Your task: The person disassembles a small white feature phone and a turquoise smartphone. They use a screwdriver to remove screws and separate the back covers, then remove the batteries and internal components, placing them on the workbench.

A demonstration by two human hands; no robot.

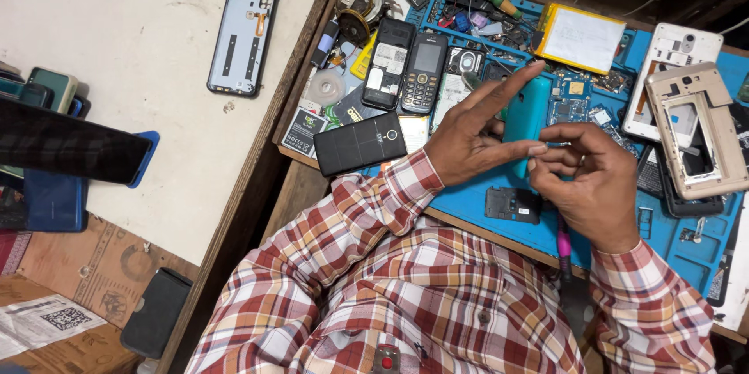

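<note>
1. Holding a teal phone (527, 113) upright over the blue work mat (468, 202), the left hand (472, 136) braces it with thumb and lower fingers pressed to its left side, while its index finger points out straight.
2. The right hand (589, 183) pinches at the phone's near edge, fingertips curled together.
3. Risk, as I judge it: the grip is light, so the phone could slip onto the black module (512, 204) just below.
4. A pink-handled tool (563, 245) pokes past the mat's near edge and might get knocked off.
5. Far and right, the mat is crowded with circuit boards (573, 105) and a gold phone frame (694, 128); open room lies left, on the pale table (117, 31).
</note>
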